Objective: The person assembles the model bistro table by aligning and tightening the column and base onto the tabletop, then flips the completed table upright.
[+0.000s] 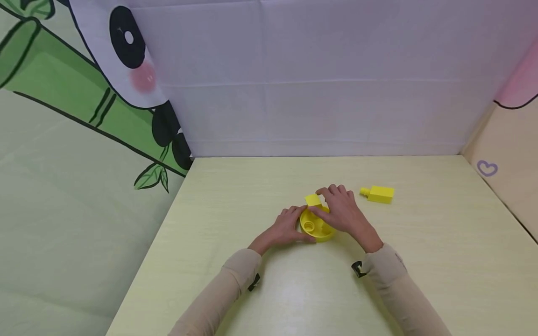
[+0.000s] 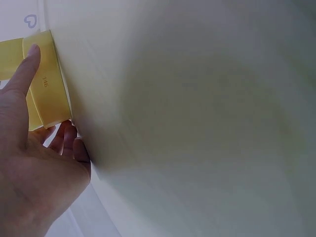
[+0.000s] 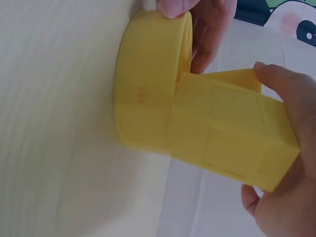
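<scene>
A round yellow base (image 1: 324, 238) with a raised rim and ring-shaped sockets inside stands on the table. My left hand (image 1: 287, 227) grips its left side, the thumb at the near edge and the fingers farther round; "146" is marked on its side wall (image 2: 52, 86) in the left wrist view. My right hand (image 1: 344, 212) holds a yellow rectangular block (image 3: 229, 131) by its upper end, above the base's far side. The block's lower end meets the base in the right wrist view; whether it sits in a socket is hidden. A wedge-shaped yellow part (image 3: 237, 79) shows behind the block.
Right of the hands, another yellow block with a narrow round peg (image 1: 380, 194) lies on its side on the pale wooden table (image 1: 235, 196). Printed cloth walls (image 1: 315, 107) rise behind the table and at both sides.
</scene>
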The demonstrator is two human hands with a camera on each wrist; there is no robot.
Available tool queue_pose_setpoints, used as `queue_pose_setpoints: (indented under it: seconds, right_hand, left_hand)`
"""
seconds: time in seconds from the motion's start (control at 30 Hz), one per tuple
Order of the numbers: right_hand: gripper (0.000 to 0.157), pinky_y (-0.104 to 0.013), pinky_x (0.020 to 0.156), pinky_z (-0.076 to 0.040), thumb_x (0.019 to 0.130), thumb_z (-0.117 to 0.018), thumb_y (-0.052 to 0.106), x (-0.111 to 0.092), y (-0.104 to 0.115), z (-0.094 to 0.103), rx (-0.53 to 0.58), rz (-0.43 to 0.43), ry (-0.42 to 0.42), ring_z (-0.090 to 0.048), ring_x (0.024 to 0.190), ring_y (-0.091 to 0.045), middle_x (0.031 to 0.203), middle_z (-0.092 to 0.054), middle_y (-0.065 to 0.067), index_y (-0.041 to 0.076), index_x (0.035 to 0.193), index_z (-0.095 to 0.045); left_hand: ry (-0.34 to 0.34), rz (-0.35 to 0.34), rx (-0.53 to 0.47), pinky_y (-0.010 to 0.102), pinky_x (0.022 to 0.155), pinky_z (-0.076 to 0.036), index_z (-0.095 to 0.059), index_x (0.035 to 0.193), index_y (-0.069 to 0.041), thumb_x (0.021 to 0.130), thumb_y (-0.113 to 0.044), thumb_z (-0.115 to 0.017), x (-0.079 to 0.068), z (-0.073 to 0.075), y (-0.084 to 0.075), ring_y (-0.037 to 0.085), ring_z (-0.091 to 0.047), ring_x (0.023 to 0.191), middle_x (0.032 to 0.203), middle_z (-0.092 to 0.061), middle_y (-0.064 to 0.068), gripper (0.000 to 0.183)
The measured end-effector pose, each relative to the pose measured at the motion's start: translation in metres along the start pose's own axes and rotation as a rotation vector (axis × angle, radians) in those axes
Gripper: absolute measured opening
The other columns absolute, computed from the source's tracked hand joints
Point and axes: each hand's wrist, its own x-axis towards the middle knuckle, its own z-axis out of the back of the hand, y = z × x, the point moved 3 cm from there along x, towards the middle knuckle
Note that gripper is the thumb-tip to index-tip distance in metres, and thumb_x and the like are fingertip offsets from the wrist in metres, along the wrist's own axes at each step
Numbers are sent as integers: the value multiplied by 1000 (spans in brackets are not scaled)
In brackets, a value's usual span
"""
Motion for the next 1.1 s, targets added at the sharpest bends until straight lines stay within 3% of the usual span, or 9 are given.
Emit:
queue_pose_setpoints:
  seconds: [0.33,0.47,0.7,0.87,1.1]
  right_hand:
    - [50,-57,88,-35,99,-69,41,4,1,6,28,-56,33,-47,101,-36,105,-59,-13,4,133,-64]
    - [47,-57,88,-35,98,-70,43,6,1,6,16,-95,25,-47,102,-37,108,-61,-15,4,124,-66]
    - [48,-57,88,-37,97,-72,42,8,2,6,7,-129,3,-48,104,-39,108,-61,-16,3,124,-68]
    - [49,-58,89,-36,96,-72,46,9,1,4,-6,-168,-28,-50,104,-42,105,-62,-18,1,113,-68]
    - [49,-59,91,-34,96,-71,45,9,1,5,19,-192,-37,-50,107,-44,109,-63,-20,0,116,-68]
  left_hand:
    - [-2,3,1,47,112,-34,-31,162,-9,83,-53,-82,0,1,-1,31,-40,132,154,-45,12,104]
    - [5,12,-6,47,113,-34,-31,162,-9,84,-53,-82,-1,1,-1,30,-40,133,155,-44,11,104]
    - [2,5,-6,47,113,-33,-32,162,-7,83,-55,-82,0,0,0,31,-39,133,154,-45,12,105]
    - [7,5,-14,47,112,-34,-31,162,-8,83,-55,-81,0,0,0,30,-40,131,154,-44,11,105]
    - [12,10,-15,46,112,-34,-30,163,-9,84,-55,-81,-1,1,-1,29,-39,131,154,-44,10,105]
